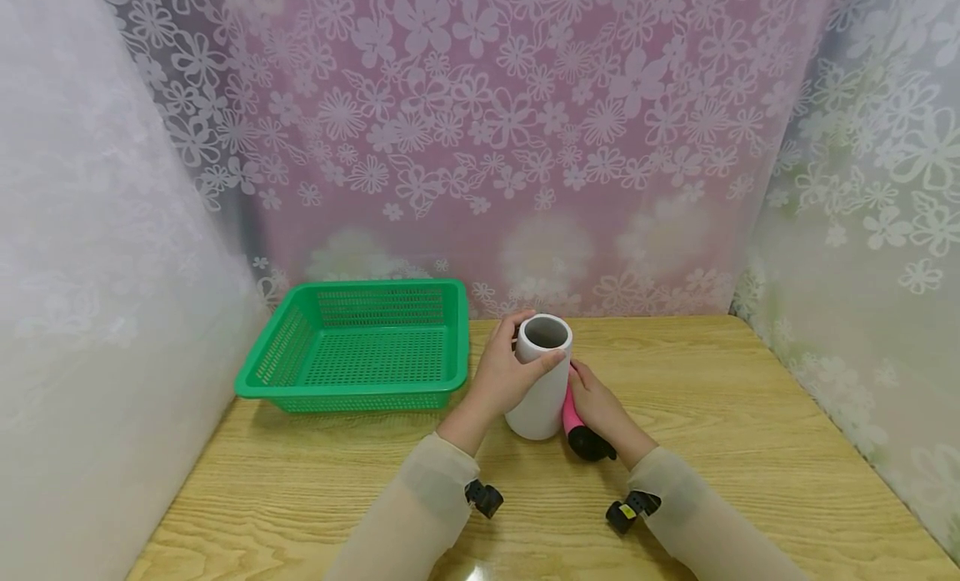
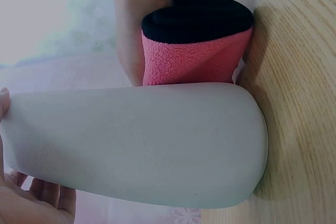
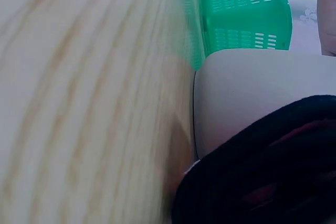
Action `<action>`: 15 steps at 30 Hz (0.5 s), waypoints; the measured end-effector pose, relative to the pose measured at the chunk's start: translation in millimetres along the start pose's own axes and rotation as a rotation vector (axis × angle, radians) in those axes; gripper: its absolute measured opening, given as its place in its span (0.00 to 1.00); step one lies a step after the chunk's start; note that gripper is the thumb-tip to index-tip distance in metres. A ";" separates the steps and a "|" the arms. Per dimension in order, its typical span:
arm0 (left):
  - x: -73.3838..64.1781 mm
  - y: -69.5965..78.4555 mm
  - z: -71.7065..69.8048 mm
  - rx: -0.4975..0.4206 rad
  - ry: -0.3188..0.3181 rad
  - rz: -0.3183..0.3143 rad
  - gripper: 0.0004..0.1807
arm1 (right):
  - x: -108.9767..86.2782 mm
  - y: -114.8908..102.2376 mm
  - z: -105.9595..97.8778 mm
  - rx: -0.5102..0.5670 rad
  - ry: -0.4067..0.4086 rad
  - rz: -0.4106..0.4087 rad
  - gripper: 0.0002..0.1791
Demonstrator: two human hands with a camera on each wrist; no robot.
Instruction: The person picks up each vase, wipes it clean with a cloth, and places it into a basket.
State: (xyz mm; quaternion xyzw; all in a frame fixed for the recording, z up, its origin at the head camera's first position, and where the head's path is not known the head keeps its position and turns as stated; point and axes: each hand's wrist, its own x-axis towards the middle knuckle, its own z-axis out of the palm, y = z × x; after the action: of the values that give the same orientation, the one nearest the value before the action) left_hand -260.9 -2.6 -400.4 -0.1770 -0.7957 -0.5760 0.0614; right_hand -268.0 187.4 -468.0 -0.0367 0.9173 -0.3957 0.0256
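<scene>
A tall white vase (image 1: 534,410) with a round open mouth stands upright on the wooden table. My left hand (image 1: 504,371) grips it near the rim, thumb across the front and fingers round the far left side. Against the vase's right side is a soft pink fleecy item with black edging (image 2: 194,59), folded or rolled; its exact kind cannot be told. My right hand (image 1: 600,408) holds this item from the right, its fingers mostly hidden. In the right wrist view the black edging (image 3: 252,166) covers the lower right corner, in front of the vase (image 3: 252,85).
A green plastic basket (image 1: 352,391) with slotted walls stands to the left of the vase, near the table's back left. Flower-patterned curtains (image 1: 517,147) enclose the wood-grain table (image 1: 720,448) at the back and both sides.
</scene>
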 end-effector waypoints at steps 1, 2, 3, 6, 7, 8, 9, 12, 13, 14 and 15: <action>0.1 -0.1 0.1 0.000 -0.001 0.000 0.40 | 0.1 0.0 -0.2 -0.004 -0.007 0.004 0.33; 0.2 -0.6 0.2 0.000 -0.002 -0.001 0.40 | -0.1 -0.5 -0.4 -0.006 -0.016 0.008 0.33; 0.2 -0.7 0.1 -0.001 -0.003 -0.001 0.39 | 0.0 -0.7 -0.8 -0.006 -0.023 0.013 0.33; 0.0 -0.7 -0.2 0.003 -0.002 0.002 0.40 | -0.1 -2.1 -2.3 -0.006 -0.042 0.018 0.32; 0.0 -0.9 0.0 0.006 -0.001 0.004 0.40 | -0.4 -3.1 -2.8 -0.004 -0.047 0.021 0.32; 0.0 -1.0 -0.1 0.008 0.001 0.005 0.40 | -0.5 -3.7 -3.3 -0.003 -0.053 0.024 0.32; 0.0 -1.0 0.0 0.009 0.002 0.005 0.40 | -0.4 -3.8 -3.7 -0.006 -0.056 0.024 0.32; 0.1 -1.5 0.3 0.011 0.005 0.003 0.40 | -0.7 -4.0 -5.0 -0.013 -0.069 0.026 0.32; 0.2 -1.7 0.5 0.011 0.005 0.001 0.40 | -0.9 -4.1 -5.4 -0.016 -0.072 0.030 0.33; 0.4 -1.9 0.6 0.011 0.004 -0.001 0.40 | -0.8 -3.7 -5.9 -0.019 -0.075 0.030 0.33; 0.5 -1.9 0.7 0.011 0.003 -0.003 0.40 | -1.0 -3.6 -6.5 -0.019 -0.078 0.032 0.33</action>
State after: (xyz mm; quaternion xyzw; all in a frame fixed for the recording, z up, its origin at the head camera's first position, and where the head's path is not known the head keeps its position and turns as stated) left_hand -262.0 -2.4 -402.1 -0.1746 -0.7990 -0.5720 0.0630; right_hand -267.4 189.7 -460.9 -0.0378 0.9199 -0.3846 0.0674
